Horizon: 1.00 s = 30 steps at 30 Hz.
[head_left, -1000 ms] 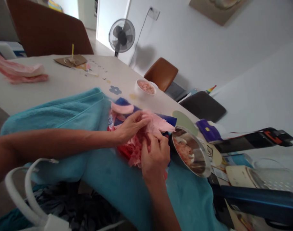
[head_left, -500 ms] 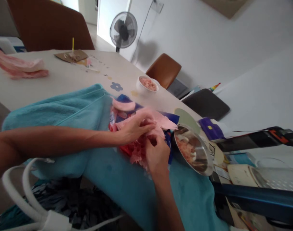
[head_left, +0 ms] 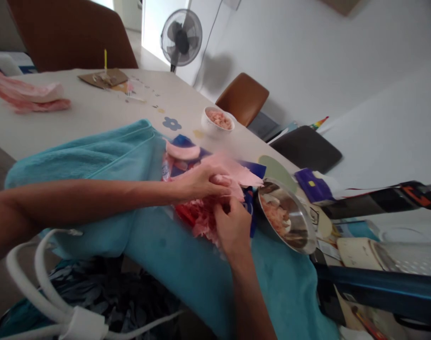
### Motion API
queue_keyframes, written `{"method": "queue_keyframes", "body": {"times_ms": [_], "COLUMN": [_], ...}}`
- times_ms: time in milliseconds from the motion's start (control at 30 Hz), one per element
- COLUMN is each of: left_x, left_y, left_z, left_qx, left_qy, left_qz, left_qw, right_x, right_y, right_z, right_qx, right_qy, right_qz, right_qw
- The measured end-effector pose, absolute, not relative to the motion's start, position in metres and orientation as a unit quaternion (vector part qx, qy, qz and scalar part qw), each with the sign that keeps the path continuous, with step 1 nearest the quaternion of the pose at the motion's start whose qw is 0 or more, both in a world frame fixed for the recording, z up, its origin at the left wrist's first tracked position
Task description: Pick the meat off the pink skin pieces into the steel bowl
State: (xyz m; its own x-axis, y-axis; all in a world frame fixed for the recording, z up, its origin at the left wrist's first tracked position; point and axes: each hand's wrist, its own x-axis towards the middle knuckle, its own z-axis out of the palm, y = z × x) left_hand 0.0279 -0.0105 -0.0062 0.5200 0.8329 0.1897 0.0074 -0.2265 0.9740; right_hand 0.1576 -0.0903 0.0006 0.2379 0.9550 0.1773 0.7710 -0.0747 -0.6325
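Head view, other things: surface, pale, printed with flowers; pink rinds at its left; brown card with a yellow stick upright on it; standing fan and orange-brown chair behind; purple packet at right. Turquoise towel, draped across the near side beneath both forearms; white cable loops in front of it, lower left.

Containers: metal bowl, tilted, just right of the work, pink pulp inside; white bowl, farther back on the surface, heaped with pink bits.

Work: pink piece, peel-like, between the hands, above blue plastic and beside the metal bowl. Left hand, fingers curled, pinching the pink piece and partly covering it. Right hand, thumb and forefinger pinching its lower edge. Pink shreds below.
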Motion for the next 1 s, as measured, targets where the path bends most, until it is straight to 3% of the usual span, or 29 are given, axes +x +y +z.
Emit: {"method": "queue_keyframes", "body": {"times_ms": [267,433,767,867,1000], "left_x": [0.030,0.029,0.031,0.030,0.029], "left_y": [-0.008,-0.008,-0.006,-0.002,0.000], "left_z": [-0.010,-0.008,-0.013,-0.018,-0.019], "left_qx": [0.696,0.720,0.722,0.721,0.696], "left_qy": [0.343,0.340,0.337,0.355,0.370], "left_qz": [0.397,0.387,0.386,0.372,0.383], "left_qw": [0.490,0.465,0.465,0.465,0.482], "right_x": [0.161,0.165,0.168,0.169,0.174], "right_y": [-0.094,-0.091,-0.094,-0.098,-0.104], "right_z": [-0.005,-0.005,-0.019,-0.015,-0.004], "right_qx": [-0.701,-0.681,-0.546,-0.490,-0.495], "right_qy": [-0.603,-0.642,-0.778,-0.817,-0.810], "right_qz": [0.122,0.105,-0.118,-0.105,-0.003], "right_qw": [0.361,0.337,0.286,0.286,0.313]}}
